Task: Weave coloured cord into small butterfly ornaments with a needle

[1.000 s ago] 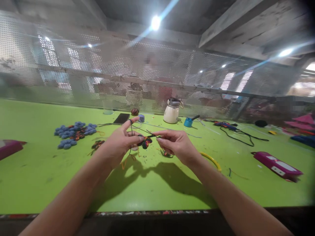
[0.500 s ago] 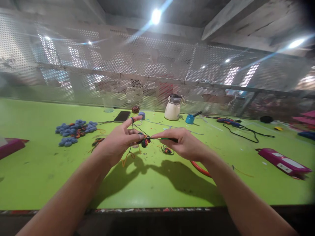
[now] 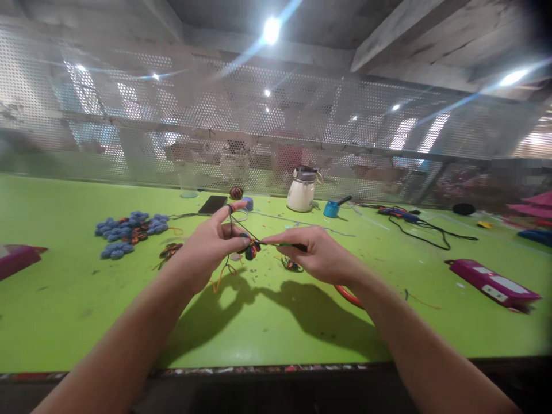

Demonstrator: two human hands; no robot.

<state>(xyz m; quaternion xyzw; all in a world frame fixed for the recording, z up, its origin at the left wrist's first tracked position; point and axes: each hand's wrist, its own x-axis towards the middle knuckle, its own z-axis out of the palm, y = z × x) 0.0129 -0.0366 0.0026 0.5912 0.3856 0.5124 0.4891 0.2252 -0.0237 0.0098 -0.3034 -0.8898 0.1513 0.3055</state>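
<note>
- On my feed the left hand (image 3: 211, 244) comes in from the lower left, index finger raised with dark yarn (image 3: 230, 224) around it, thumb and another finger pinching the small multicoloured piece (image 3: 252, 250).
- The right hand (image 3: 321, 250) reaches in from the lower right, fingers closed on a slim tool (image 3: 287, 245) that points left, its tip at the piece.
- I see the piece between both hands, above the counter (image 3: 267, 339); it looks dark, with red and orange strands. Fingers hide part of it from me, and its stitches are too small to read.
- Under the right hand lies a small yarn tangle (image 3: 292, 265), partly covered; the right forearm hides some of the red band (image 3: 348, 296).
- To the left I have blue yarn flowers (image 3: 129, 227) and another multicoloured bit (image 3: 170, 251) beside the left wrist.
- Farther back stand a white jug (image 3: 301, 194) and a blue pot (image 3: 332, 209); a magenta power strip (image 3: 494, 283) lies well to the right.
</note>
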